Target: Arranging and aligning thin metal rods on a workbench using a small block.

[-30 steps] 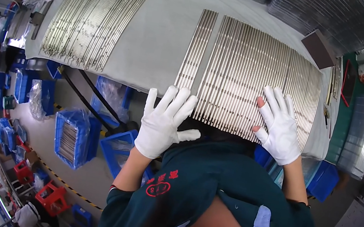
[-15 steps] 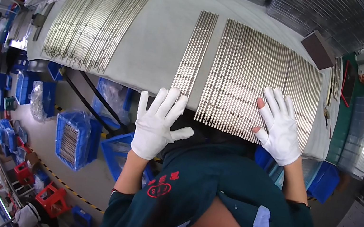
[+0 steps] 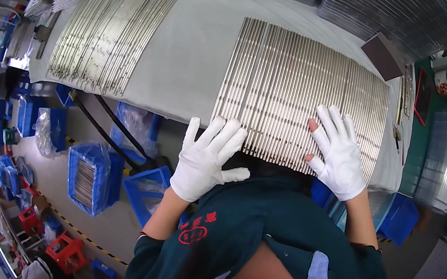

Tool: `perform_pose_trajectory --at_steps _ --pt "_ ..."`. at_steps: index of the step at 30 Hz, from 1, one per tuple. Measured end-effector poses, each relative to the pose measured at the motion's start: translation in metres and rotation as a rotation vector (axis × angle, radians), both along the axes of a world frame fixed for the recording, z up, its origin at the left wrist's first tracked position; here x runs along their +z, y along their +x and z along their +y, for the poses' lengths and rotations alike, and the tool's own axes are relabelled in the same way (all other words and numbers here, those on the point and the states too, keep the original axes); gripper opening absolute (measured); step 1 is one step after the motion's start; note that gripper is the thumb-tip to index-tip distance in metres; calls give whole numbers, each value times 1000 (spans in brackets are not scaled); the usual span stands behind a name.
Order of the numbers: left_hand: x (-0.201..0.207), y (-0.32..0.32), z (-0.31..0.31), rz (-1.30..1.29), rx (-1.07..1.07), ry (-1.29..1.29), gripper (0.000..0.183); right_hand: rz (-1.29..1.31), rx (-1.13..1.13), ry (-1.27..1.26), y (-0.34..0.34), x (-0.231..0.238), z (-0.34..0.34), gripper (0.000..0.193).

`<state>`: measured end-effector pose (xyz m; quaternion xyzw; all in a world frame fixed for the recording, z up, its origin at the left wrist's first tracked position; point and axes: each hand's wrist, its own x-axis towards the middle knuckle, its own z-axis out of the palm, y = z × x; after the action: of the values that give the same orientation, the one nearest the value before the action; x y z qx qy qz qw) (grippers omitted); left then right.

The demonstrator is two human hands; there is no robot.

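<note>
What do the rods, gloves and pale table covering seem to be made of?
Rods: likely metal, polished, given the silvery sheen and bright highlights.
Gloves: probably thin fabric, matte white, since they hug the fingers without shine; fibre unclear.
Table covering: apparently cloth or soft sheeting, dull pale grey, its front edge drooping.

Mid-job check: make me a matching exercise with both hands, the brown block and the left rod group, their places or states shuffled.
Things:
1. Left hand
2. Right hand
3. Brown block
4. Left rod group

Places or states:
A. By the far right corner of the right rod group
B. In a white glove that leaves two fingertips bare
C. Lying with uneven ends on the white cloth
D. In a white glove with every fingertip covered

Pairs: 1-D, 2-B, 3-A, 4-C
</note>
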<state>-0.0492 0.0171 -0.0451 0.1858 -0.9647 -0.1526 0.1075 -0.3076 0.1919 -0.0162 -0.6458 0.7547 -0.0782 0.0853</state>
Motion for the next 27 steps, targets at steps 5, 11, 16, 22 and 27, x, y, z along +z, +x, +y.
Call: perform_pose_trajectory --at_steps 5,11,16,22,27 --pt "7 0 -6 -71 1 -37 79 -9 8 -18 -1 -2 1 69" --pt "-2 25 -17 -57 174 -134 88 -49 -1 -78 -5 -8 8 70" --pt "10 17 -16 -89 149 -157 91 -15 -42 -103 -7 -4 14 70" --pt "25 -26 1 -31 -178 -23 87 9 -87 -54 -3 -4 11 68" --pt "18 -32 10 -33 -202 -1 84 -5 -106 -70 -1 -5 11 65"
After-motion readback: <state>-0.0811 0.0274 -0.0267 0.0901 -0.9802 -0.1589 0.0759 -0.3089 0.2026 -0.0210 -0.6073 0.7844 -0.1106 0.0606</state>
